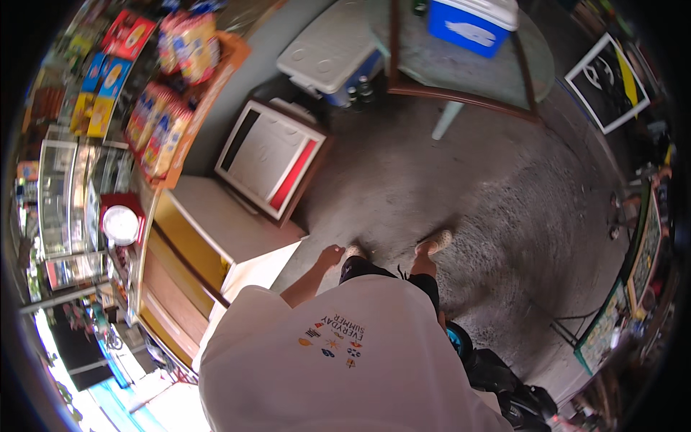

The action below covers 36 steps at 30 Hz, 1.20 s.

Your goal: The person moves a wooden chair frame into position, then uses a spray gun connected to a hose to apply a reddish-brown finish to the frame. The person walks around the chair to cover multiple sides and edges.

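Over the grey floor, a little left of my legs, hangs my left hand (332, 255). Its fingers look loosely curled and apart, with nothing seen in them. The hand is small and soft in the picture and touches nothing that I can see. A white framed panel (268, 160) leans ahead of it. Nearer on the left is a low cabinet (216, 212) with a pale top. My white shirt (338, 360) fills the lower middle and hides my right arm. Only a sliver of skin shows at the shirt's right edge, and the right hand cannot be made out.
Snack packs (162, 133) sit in an orange tray beside a glass display case (61, 201) on the left. Ahead are a white-lidded cooler (327, 47), bottles (365, 88) and a table (461, 79) bearing a blue cooler (471, 29). A dark wheeled thing (500, 378) stands at my right.
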{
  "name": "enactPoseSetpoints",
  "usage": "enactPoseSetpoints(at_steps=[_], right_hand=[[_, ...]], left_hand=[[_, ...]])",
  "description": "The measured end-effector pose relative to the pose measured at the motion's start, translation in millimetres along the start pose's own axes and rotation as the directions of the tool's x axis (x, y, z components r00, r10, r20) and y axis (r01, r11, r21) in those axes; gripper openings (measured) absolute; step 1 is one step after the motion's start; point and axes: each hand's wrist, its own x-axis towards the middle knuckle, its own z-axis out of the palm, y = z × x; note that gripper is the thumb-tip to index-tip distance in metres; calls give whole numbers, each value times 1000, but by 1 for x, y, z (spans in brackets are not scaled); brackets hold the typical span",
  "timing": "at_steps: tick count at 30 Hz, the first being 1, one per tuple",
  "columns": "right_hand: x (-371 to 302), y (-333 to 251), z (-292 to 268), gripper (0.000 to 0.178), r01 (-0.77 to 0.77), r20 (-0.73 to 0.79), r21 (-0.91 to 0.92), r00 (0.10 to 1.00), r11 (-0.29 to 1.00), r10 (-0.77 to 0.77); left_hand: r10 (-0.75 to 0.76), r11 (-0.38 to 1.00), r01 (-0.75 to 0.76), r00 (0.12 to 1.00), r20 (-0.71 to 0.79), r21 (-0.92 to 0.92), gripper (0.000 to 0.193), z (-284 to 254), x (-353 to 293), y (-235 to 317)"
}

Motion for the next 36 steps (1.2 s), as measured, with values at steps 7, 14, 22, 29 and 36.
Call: enactPoseSetpoints(at_steps=[7, 14, 22, 29, 36], right_hand=[[40, 12, -100, 21, -12, -156, 517, 982, 856, 108], [141, 18, -255, 21, 138, -197, 894, 975, 426, 99], [192, -76, -420, 33, 100, -450, 501, 879, 860, 160], [195, -84, -490, 34, -46, -389, 230, 911, 972, 135], [202, -28, -519, 22, 101, -239, 957, 805, 271, 543]], left_hand=[[-39, 957, 78, 989, 144, -280, 39, 30, 72, 166], [268, 962, -251, 944, 193, -108, 41, 94, 74, 386], [483, 815, -556, 807, 340, 161, 40, 165, 92, 591], [380, 651, -681, 675, 633, 335, 42, 243, 169, 751], [517, 561, -799, 543, 661, 217, 43, 292, 225, 938]])
